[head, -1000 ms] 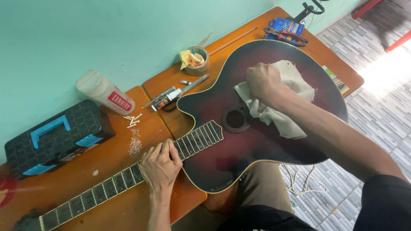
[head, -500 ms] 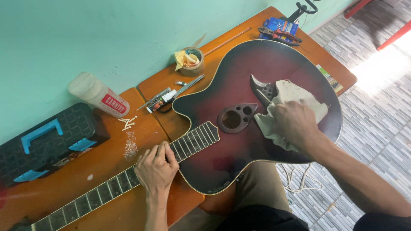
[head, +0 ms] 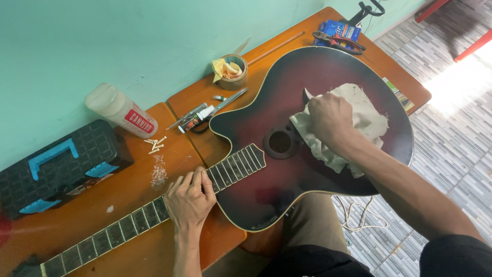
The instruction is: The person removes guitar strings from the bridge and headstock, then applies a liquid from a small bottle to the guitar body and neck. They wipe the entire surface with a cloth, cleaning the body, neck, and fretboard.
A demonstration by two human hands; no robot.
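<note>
Dark red guitar (head: pixel 307 169) is laid flat across the wooden table (head: pixel 128 205), soundhole up. From the head view, its neck is pinned under the left hand (head: pixel 189 197), fingers curled over the fretboard to steady it. A white cloth (head: pixel 359 123) is bunched in the closed fingers of the right hand (head: pixel 328 118) and pressed onto the body beside the soundhole; toolbox (head: pixel 56 164) lies near the wall.

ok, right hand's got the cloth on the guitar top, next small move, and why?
Probably sweep the cloth toward the lower bout. The right hand presses it beside the sound hole, so the wide dark-red top of the guitar beyond it lies uncovered. The left hand pins the neck to the orange table, which should steady the body for a longer stroke.
</note>
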